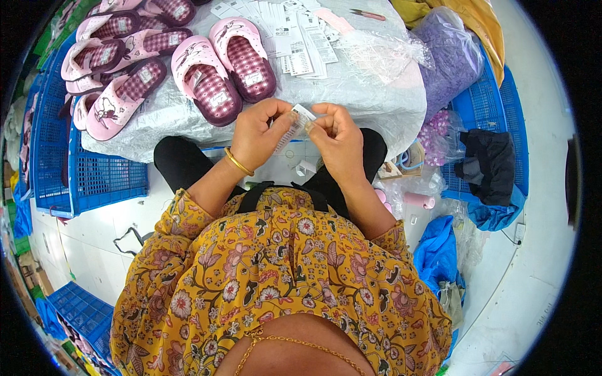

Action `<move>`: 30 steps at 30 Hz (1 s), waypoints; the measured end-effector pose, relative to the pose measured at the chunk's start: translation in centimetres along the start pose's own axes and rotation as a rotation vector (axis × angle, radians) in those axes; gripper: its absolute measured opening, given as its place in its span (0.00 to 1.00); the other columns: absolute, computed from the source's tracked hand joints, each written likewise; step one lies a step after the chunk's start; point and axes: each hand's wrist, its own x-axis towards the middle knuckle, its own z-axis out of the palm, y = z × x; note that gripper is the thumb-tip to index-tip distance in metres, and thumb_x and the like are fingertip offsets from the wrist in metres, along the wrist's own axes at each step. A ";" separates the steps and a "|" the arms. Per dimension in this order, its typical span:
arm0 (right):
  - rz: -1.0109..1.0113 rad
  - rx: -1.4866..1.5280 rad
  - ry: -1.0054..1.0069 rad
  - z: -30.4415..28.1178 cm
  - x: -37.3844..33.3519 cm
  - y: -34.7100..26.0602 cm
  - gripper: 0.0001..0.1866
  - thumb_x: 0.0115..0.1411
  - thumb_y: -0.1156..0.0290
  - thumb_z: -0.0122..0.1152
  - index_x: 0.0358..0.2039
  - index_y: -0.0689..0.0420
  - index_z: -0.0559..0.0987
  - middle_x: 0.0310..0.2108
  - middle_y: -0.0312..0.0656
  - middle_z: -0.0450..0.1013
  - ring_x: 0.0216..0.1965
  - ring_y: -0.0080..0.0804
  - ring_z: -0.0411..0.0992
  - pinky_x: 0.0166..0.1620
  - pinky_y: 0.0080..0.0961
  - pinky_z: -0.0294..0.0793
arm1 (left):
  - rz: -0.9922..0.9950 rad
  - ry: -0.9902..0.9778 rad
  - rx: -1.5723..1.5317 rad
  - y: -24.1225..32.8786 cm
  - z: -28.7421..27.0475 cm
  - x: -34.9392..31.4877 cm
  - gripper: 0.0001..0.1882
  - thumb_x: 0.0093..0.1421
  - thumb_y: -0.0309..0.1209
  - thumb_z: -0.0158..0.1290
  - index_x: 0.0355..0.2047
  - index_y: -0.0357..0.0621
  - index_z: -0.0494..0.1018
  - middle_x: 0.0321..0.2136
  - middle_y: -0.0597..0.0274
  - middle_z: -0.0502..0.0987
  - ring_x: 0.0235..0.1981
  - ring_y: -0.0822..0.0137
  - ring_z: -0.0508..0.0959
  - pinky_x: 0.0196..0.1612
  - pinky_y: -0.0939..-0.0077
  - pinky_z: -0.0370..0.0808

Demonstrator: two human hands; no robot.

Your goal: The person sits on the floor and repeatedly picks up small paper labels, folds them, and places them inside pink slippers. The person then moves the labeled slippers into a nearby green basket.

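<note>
A small white printed tag (303, 113) is held up between my two hands, over the near edge of the covered table. My left hand (258, 135) pinches the tag's left side between thumb and curled fingers. From the other side, my right hand (338, 141) grips its edge with thumb and forefinger. Just beyond my left hand a pair of pink slippers (221, 103) with plaid insoles and dark soles rests on the table. Farther back, loose printed tags (307, 41) lie scattered in overlapping piles.
More pink slippers (128, 94) are stacked at the left of the table (150, 128), above a blue crate (110, 172). Small scissors (368, 14) and crumpled clear plastic (385, 56) lie toward the back right. A purple bag (448, 53) and dark cloth (489, 163) sit at right.
</note>
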 end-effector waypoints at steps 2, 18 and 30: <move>0.015 -0.003 0.005 0.0 0.0 0.0 0.15 0.56 0.78 0.63 0.45 0.63 0.76 0.27 0.35 0.76 0.26 0.15 0.70 0.30 0.16 0.71 | 0.214 0.050 0.205 0.2 0.0 0.0 0.06 0.59 0.26 0.59 0.36 0.36 0.77 0.26 0.64 0.76 0.28 0.73 0.74 0.32 0.79 0.71; 0.010 0.029 -0.131 -0.5 -0.4 1.6 0.08 0.57 0.75 0.66 0.37 0.62 0.80 0.31 0.38 0.80 0.30 0.17 0.74 0.35 0.18 0.74 | -0.133 -0.280 -0.085 -1.2 -0.9 0.6 0.09 0.64 0.32 0.55 0.37 0.38 0.78 0.28 0.72 0.75 0.30 0.81 0.70 0.34 0.82 0.69; -0.103 -0.152 -0.248 -2.2 0.9 2.1 0.10 0.59 0.67 0.66 0.35 0.61 0.81 0.30 0.43 0.75 0.29 0.31 0.74 0.34 0.27 0.73 | -0.188 -0.400 -0.001 0.7 -0.9 1.5 0.06 0.66 0.28 0.52 0.37 0.36 0.73 0.28 0.68 0.76 0.27 0.78 0.77 0.30 0.82 0.73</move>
